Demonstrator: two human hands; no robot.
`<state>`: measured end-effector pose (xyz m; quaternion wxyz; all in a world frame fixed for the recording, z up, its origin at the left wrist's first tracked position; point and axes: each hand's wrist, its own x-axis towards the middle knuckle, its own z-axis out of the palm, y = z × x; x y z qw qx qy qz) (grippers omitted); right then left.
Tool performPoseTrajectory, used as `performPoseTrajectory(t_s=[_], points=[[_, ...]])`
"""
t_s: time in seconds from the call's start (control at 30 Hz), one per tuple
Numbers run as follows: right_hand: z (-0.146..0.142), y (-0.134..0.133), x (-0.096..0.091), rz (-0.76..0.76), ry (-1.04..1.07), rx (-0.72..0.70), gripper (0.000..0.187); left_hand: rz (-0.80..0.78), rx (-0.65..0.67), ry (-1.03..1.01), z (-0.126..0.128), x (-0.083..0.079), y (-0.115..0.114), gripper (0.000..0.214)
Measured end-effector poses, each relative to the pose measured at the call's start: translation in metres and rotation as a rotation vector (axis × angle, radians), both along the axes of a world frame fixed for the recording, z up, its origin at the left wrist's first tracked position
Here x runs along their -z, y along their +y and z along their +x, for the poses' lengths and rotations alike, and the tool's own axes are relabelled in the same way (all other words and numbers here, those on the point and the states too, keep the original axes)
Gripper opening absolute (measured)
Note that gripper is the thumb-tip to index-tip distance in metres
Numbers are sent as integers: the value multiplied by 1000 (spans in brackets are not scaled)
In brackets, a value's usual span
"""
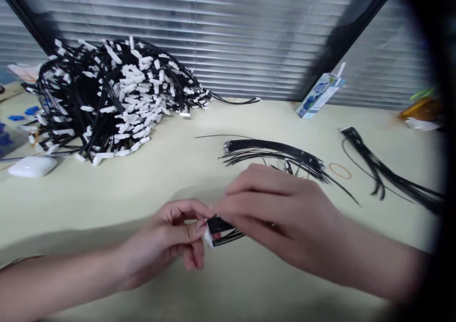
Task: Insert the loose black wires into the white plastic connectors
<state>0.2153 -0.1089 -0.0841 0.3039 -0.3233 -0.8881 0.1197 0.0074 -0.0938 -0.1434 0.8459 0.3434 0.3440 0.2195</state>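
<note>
My left hand (pixel 174 239) and my right hand (pixel 278 213) meet low in the middle of the head view, both pinched on a small white connector with short black wires (pixel 219 230). The left thumb and forefinger grip the connector's white end. The right hand's fingers close over the black wires from above and hide most of them. Just behind my right hand a loose bundle of thin black wires (pixel 270 153) lies fanned out on the pale table (pixel 178 170).
A big heap of black wire harnesses with white connectors (pixel 110 96) fills the back left. A white rounded case (pixel 32 166) lies at the left edge. More black wires (pixel 388 172), a rubber band (pixel 340 170) and a small carton (pixel 318 95) sit to the right.
</note>
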Motion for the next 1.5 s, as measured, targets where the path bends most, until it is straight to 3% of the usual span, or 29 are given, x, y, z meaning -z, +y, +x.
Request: performPoseTrajectory(t_s=[0.5,0.9,1.1,1.5], points=[[5,-12,10,16,-156,-18,20,-56,20,-84,-3,4,3,7],[7,-13,13,203,-309,-85,16,-62,29,-100,-1,2,4,6],[6,-13,12,223,-341,-120,13,-61,18,-87,-2,3,4,6],[-2,-14,13,292,-314,-42,20,-44,1,-97,-1,3,3,8]])
